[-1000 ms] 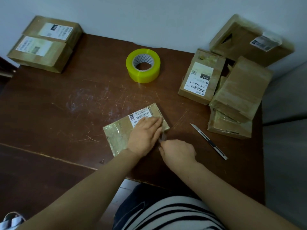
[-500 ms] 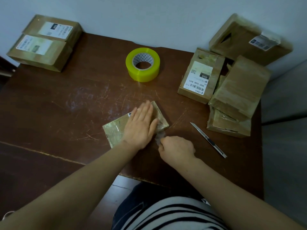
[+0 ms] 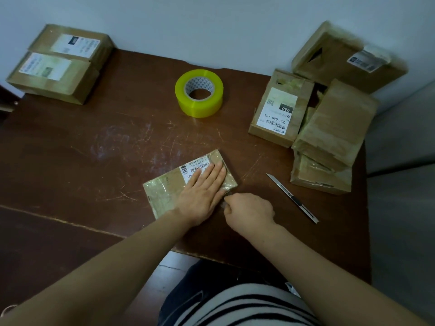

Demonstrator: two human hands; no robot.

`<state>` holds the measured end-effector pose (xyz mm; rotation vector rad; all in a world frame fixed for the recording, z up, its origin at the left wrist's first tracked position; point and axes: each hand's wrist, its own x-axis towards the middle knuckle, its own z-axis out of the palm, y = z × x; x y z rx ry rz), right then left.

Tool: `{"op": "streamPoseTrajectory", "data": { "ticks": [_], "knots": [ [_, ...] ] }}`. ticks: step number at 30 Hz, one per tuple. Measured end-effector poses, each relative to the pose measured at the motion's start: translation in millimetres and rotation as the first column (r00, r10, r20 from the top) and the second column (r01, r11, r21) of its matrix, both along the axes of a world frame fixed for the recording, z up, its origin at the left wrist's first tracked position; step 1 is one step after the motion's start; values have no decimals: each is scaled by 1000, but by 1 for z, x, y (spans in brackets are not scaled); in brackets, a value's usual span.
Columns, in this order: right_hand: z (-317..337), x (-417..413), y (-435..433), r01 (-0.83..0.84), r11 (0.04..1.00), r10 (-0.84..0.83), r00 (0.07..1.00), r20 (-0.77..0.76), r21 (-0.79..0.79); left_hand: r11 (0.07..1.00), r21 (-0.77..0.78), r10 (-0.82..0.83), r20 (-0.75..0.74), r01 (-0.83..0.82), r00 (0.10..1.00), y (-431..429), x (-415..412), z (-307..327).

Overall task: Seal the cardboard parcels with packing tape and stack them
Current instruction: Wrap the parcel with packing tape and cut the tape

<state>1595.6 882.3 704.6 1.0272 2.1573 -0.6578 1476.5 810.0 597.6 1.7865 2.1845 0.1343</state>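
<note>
Head view: left grip (image 3: 202, 191) lies flat, pressing parcel (image 3: 162, 194); right grip (image 3: 249, 208), pinching tape end (image 3: 224, 203), should pull taut, then smooth.

**Parcel at right centre** (image 3: 270, 135): the shipping label (image 3: 279, 107) on the top face is printed upside down to the viewer.
- A black patch carries the white digits "060".
- Lower in the frame, the code "060-06B A05" stands beside a row of barcodes.
- The smaller print is illegible.

**Flat parcel** (image 3: 162, 194), lower centre of the frame: the barcode label (image 3: 196, 166) shows barcode strips and a fragment that appears to end in "/2". The rest is covered or too small to read.

**Parcel pair** (image 3: 80, 85), upper left: the two white labels (image 3: 44, 67) are one per parcel. Their print is blurred and not legible.

**Parcel at upper right** (image 3: 336, 64): the corner label (image 3: 363, 62) bears a barcode. Its text is illegible.
</note>
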Motion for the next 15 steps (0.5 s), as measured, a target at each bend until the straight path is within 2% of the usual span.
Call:
{"op": "streamPoseTrajectory", "data": {
  "ticks": [2,5,10,15],
  "knots": [
    [1,-1,-1,-8,1000,8,1000,-5,-3,1000,-15,-18,87,19,996,-1,-2,5],
    [1,2,0,-6,1000,6,999,-37,1,999,51,-17,186,7,982,-12,0,17],
    [7,14,2,116,991,-130,964,-230,-72,993,-82,84,1,-84,996,-34,15,19],
    [18,20,6,170,968,-230,893,-388,-183,989,21,151,-45,-150,988,-19,8,49]
  ]
}}
